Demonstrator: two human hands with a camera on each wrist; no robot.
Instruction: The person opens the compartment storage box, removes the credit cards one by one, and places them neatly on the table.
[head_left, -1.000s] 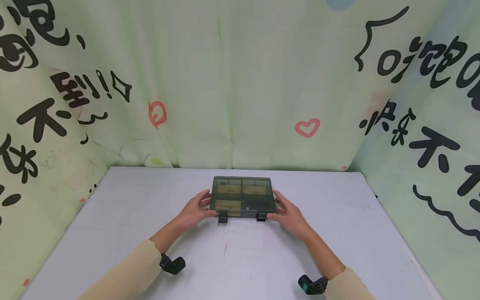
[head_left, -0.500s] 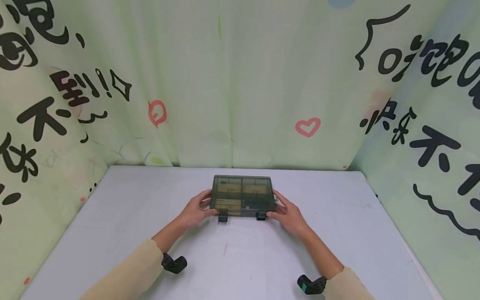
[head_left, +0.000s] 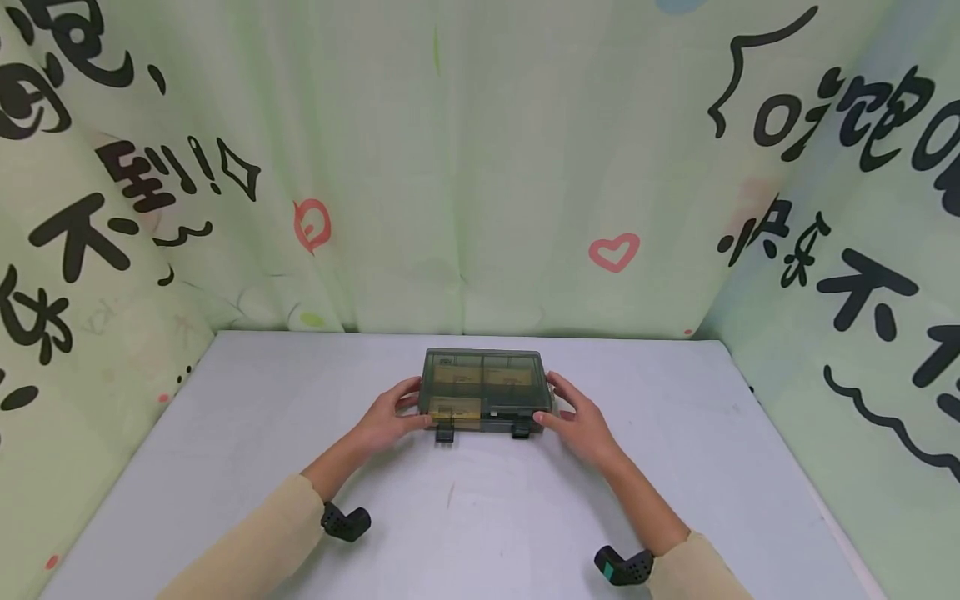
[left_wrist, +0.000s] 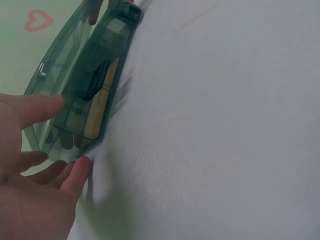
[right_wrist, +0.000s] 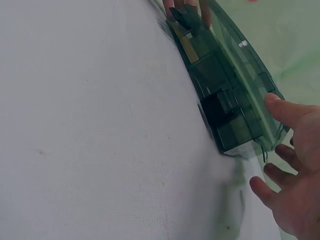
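Observation:
A dark green see-through plastic compartment box (head_left: pixel 486 392) lies on the white table, tan flat pieces (head_left: pixel 455 407) showing inside. In both wrist views its lid (left_wrist: pixel 55 75) stands tilted a little up from the base along the front, and the two front latches (head_left: pixel 445 433) hang undone. My left hand (head_left: pixel 390 414) holds the box's left end, thumb at the lid's front corner and fingers along the side. At the right end my right hand (head_left: pixel 583 421) does the same, its thumb (right_wrist: pixel 285 111) against the lid edge. The box's far side is hidden.
The white table (head_left: pixel 495 525) runs back to a pale green printed curtain (head_left: pixel 457 167), which also stands at the left and right. Black devices (head_left: pixel 347 522) are worn on both wrists. Beige sleeves (head_left: pixel 251 537) cover the forearms.
Both thumbs have shifted slightly up along the front corners, and the lid's front edge has risen a little. The tan pieces at the front left show more plainly.

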